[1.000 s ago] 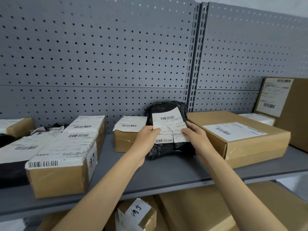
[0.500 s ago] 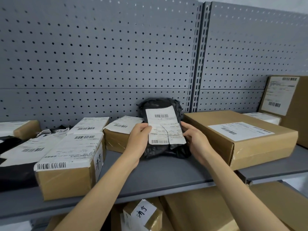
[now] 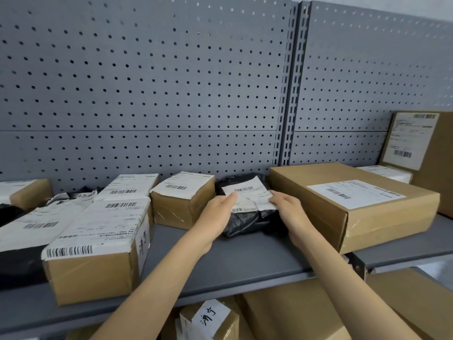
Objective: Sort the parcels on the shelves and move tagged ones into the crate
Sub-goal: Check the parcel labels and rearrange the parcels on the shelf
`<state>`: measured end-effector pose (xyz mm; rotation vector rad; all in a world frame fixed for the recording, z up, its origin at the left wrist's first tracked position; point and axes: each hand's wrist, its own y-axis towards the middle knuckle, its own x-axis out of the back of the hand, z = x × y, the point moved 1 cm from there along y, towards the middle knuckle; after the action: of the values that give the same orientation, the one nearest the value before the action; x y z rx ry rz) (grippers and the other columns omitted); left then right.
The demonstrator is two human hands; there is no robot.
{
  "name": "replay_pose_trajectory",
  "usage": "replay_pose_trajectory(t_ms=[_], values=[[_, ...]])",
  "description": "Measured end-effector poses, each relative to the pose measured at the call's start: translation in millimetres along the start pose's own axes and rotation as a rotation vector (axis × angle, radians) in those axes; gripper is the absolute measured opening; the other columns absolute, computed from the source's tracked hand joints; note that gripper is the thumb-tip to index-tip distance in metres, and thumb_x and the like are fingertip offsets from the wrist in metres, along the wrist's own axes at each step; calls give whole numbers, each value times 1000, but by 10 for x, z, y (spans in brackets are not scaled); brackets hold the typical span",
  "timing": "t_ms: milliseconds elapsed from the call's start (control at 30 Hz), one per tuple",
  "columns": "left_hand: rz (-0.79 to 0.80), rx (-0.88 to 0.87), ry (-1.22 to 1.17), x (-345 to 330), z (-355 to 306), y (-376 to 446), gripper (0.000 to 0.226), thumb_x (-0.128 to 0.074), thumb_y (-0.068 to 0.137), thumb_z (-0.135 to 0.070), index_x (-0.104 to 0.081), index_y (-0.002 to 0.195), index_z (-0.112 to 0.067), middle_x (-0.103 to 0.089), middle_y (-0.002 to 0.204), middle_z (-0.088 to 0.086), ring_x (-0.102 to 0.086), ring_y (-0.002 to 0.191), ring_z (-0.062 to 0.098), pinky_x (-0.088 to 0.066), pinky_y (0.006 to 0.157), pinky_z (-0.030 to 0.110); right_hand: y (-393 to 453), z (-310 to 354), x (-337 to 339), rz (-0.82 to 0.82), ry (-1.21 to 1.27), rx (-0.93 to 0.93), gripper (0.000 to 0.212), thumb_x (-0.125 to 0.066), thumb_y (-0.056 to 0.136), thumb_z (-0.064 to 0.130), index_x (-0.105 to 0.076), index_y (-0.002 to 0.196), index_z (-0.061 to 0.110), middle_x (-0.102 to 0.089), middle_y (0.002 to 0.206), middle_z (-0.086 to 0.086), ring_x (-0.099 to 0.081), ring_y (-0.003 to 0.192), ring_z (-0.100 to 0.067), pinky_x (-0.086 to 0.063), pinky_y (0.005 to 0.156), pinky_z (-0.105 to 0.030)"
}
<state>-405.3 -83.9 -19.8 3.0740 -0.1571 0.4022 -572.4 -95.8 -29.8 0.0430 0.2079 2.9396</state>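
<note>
Lying flat on the grey metal shelf [image 3: 235,268], the black plastic mailer bag with a white barcode label [image 3: 247,217] sits between the small brown cardboard box with a label on top [image 3: 182,201] at its left and the wide flat brown cardboard box [image 3: 353,207] at its right, close to both. The left hand [image 3: 217,214] and the right hand [image 3: 288,211] hold the bag at its two sides, fingers laid on the label. Its long axis seems to run front to back, barcode end toward the grey perforated back panel [image 3: 147,94]. Bare shelf lies open in front of it. A long labelled cardboard box [image 3: 98,249] stands nearer the front edge at the left. More cardboard boxes [image 3: 294,315] fill the level below.
</note>
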Motion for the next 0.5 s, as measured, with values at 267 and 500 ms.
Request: replay_pose_trajectory(t_ms=[267,500], values=[[-111,65,-36,90,79,123,47,-38,95,-42,-48,125,-7,-59,120,4,-55,109,20,-40,79,30,58,-94,-245,160,-191,27,34,-39,95,2,-66,111,14,-69,100,6,-64,87,-4,-49,73,-11],[-34,31,2,43,45,40,33,-44,94,-41,-50,119,-20,-60,105,-12,-52,85,-2,-34,61,15,58,-52,-198,206,-324,46,36,-39,95,7,-64,119,17,-68,114,2,-63,106,-21,-45,97,-37]])
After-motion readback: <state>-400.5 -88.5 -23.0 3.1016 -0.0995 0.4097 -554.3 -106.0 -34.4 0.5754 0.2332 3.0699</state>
